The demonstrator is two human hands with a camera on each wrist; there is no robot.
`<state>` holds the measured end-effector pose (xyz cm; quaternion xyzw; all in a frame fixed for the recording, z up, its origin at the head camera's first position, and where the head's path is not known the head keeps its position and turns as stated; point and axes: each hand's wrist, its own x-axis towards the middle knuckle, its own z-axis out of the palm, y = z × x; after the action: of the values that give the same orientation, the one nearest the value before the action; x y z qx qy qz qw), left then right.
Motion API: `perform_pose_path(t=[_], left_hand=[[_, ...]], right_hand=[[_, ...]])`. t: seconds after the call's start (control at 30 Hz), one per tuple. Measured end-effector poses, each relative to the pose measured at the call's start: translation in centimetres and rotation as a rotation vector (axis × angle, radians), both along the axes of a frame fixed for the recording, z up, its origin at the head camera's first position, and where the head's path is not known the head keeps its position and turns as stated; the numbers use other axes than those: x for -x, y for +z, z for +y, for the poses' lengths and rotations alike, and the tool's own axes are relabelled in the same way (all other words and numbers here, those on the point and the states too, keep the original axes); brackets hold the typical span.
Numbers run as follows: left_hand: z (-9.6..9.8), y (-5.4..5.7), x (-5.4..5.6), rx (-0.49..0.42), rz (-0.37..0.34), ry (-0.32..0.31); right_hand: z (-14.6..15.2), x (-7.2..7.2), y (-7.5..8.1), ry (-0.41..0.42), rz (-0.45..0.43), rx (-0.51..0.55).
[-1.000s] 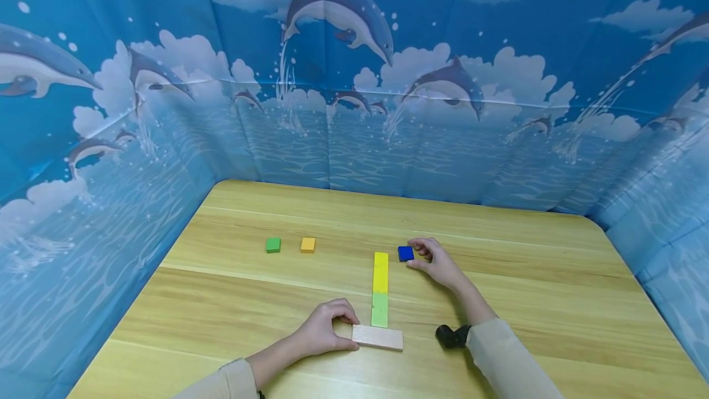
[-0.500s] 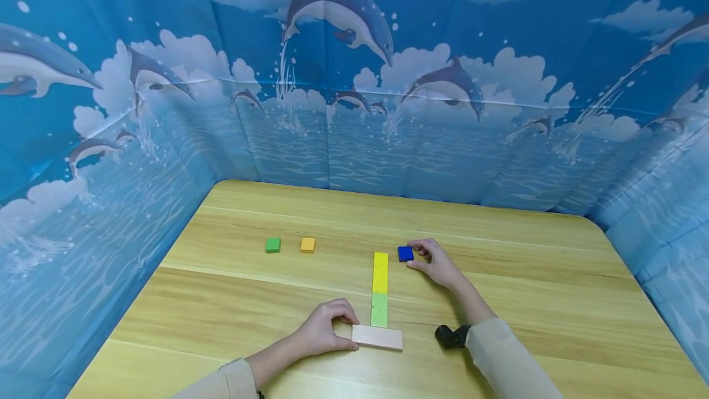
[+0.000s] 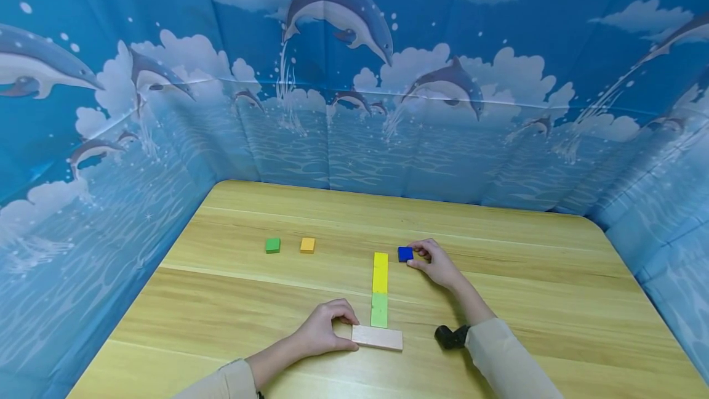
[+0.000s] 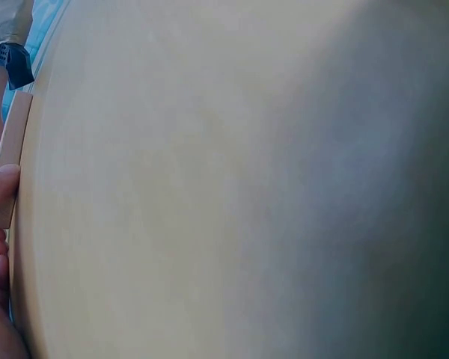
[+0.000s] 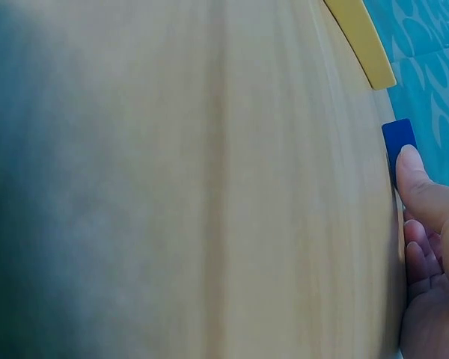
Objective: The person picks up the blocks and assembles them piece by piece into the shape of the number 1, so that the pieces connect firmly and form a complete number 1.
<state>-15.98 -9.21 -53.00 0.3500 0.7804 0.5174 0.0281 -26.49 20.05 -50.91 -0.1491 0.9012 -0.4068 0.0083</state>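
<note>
My left hand (image 3: 327, 326) pinches the left end of a plain wooden block (image 3: 379, 337) between thumb and fingers. That block lies flat and crosswise below a light green block (image 3: 379, 310). Beyond the green one, a yellow block (image 3: 380, 273) continues the same line away from me. To the right of the yellow block's far end, my right hand (image 3: 437, 265) pinches a small blue square block (image 3: 405, 254) on the table. In the right wrist view the thumb lies against the blue block (image 5: 398, 142), near the end of the yellow block (image 5: 367, 48).
A small green block (image 3: 272, 245) and a small orange block (image 3: 307, 245) lie apart at the left on the wooden table (image 3: 221, 300). A black wrist device (image 3: 451, 337) sits at the right sleeve. A blue dolphin-print curtain (image 3: 354, 140) surrounds the table's back and sides.
</note>
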Motion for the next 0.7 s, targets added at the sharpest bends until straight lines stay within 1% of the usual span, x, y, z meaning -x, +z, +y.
perform_pose_path(t=[0.07, 0.23, 0.43, 0.57, 0.7], left_hand=[[-0.01, 0.02, -0.01, -0.001, 0.000, 0.001], [-0.03, 0.05, -0.04, -0.002, 0.009, -0.003], [0.00, 0.04, -0.04, 0.000, 0.000, 0.001], [0.02, -0.12, 0.05, -0.002, 0.025, -0.002], [0.01, -0.16, 0.10, -0.010, 0.039, -0.007]], right_hand=[[-0.03, -0.03, 0.00, -0.001, 0.001, -0.001], [-0.08, -0.11, 0.04, -0.021, 0.005, 0.048], [-0.17, 0.09, -0.02, -0.081, 0.020, 0.121], [-0.43, 0.43, -0.04, -0.116, 0.024, 0.151], [-0.70, 0.74, 0.18, -0.113, 0.028, 0.150]])
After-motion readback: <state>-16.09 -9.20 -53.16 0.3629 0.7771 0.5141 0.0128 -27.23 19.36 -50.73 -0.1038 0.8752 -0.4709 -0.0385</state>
